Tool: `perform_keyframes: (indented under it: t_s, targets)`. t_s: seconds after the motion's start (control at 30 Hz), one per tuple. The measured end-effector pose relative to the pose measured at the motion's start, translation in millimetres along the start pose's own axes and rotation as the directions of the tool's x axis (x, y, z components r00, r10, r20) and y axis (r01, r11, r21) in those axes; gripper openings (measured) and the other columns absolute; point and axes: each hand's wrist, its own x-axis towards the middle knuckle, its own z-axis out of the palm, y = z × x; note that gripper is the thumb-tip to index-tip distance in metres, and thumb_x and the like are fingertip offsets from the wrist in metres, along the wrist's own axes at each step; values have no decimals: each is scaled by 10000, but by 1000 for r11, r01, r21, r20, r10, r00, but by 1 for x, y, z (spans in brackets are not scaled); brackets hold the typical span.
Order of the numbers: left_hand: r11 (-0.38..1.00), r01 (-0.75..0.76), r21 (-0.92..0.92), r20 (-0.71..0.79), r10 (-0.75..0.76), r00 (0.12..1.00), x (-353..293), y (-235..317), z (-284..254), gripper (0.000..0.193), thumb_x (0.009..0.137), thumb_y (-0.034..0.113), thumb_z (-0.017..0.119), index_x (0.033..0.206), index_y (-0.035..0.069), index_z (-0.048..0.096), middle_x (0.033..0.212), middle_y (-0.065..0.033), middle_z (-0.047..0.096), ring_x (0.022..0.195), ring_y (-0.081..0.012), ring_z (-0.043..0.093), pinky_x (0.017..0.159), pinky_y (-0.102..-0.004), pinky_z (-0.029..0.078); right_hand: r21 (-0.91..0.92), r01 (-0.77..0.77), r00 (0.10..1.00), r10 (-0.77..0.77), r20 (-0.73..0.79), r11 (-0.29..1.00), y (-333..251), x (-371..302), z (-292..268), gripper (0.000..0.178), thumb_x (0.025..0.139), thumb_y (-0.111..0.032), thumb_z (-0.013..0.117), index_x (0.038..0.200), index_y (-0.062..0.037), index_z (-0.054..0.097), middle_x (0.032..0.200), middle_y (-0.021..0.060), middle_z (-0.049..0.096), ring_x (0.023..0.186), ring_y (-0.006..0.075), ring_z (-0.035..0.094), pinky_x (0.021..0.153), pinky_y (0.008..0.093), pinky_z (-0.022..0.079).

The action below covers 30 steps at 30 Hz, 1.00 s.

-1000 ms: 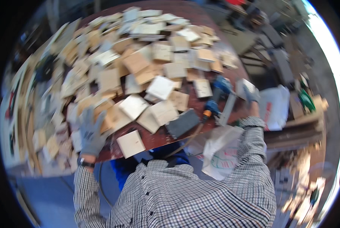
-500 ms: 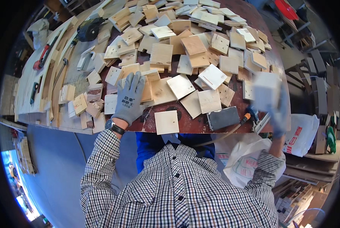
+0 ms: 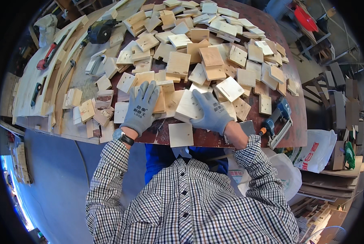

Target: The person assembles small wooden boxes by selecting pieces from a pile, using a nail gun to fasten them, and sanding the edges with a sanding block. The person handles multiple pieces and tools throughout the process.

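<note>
My left hand, in a grey work glove, lies with its fingers stretched out over small wooden pieces near the table's front edge. To its right, my gloved right hand grips a thick, pale square wooden block, its thumb and fingers at the block's right side. Whether this is one piece or a stack I cannot tell. Just below, a thin square board juts slightly past the front edge. A blue and black nail gun rests right of my right forearm.
A large heap of wooden squares covers the dark red table. Long boards, a red-handled tool and a black power tool lie at the left. A dark grey block sits partly behind my right wrist. White plastic bags hang at the right.
My right hand has come from the table's right side to the middle, bringing the pale block beside my left hand. The nail gun now shows fully. My left hand has barely moved.
</note>
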Motion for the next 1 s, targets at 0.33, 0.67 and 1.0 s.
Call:
perform_keyframes:
  t_s: [0.33, 0.67, 1.0]
  targets:
    - [999, 4, -49, 8, -4, 1000, -3, 5, -3, 1003, 757, 303, 865, 1608, 82, 382, 1690, -173, 321, 1558, -397, 305, 1237, -662, 220, -139, 94, 995, -89, 45, 986, -30, 22, -2, 1056, 725, -367, 828, 1623, -96, 343, 1421, 266, 486, 1267, 476, 555, 1083, 508, 504]
    - [998, -13, -65, -12, 12, 1000, -1, 12, -10, 893, 780, 307, 832, 1598, 362, 480, 1668, -230, 340, 1537, -459, 312, 1255, -655, 209, -217, 30, 997, -14, 72, 976, -30, 30, 7, 1058, 732, -372, 821, 1644, -130, 345, 1472, 244, 460, 1284, 461, 559, 1082, 501, 502]
    - [998, 3, -56, -17, -4, 1000, -3, 8, -3, 952, 801, 441, 832, 1621, 188, 419, 1673, -176, 336, 1542, -419, 301, 1202, -662, 257, -590, 254, 952, -307, 11, 766, -69, 6, 57, 668, 979, -272, 613, 1596, -99, 422, 1613, 153, 452, 1521, 330, 394, 1275, 556, 268]
